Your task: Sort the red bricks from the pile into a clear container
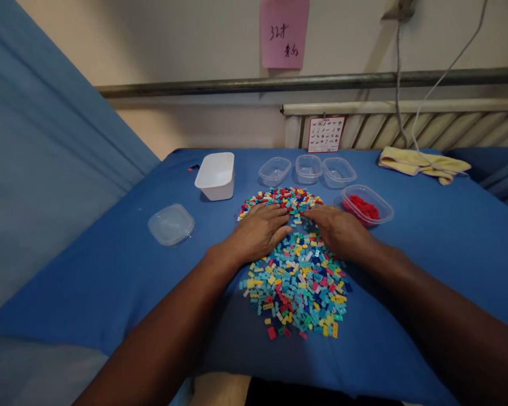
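A big spread of small coloured building bricks point(296, 282) covers the blue cloth in front of me, in turquoise, yellow, red, pink and white. Behind it lies a second band of bricks point(296, 197) with more red in it. My left hand point(260, 228) rests flat on the left side of the bricks, fingers stretched out to the right. From the other side my right hand point(336, 228) reaches in, its fingertips touching the bricks; its fingers point left and are partly hidden, and whether they pinch a brick does not show.
At the right stands a clear tub with red bricks point(364, 207). Several clear tubs point(275, 171) line the back, beside a white box point(215, 177). A clear lid point(171, 225) lies at the left, a yellow cloth point(419, 163) at the back right.
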Available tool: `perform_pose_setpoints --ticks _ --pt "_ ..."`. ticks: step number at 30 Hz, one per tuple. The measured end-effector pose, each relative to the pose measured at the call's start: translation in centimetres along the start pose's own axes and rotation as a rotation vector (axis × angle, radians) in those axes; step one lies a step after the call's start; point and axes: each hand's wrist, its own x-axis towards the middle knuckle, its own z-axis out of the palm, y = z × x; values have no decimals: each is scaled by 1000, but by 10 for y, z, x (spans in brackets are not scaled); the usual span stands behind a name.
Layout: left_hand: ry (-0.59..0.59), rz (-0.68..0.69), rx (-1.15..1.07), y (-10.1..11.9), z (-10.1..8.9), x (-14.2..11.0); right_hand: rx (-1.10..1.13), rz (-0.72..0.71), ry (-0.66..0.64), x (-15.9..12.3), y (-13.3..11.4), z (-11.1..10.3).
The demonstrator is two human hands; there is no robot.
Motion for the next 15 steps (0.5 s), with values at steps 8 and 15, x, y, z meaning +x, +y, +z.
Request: perform_pose_setpoints --ticks 8,15 --pt "77 9 -65 6 1 -1 -28 151 112 -4 12 -1" --pt "-80 113 -162 21 0 1 -17 147 104 -3 9 1"
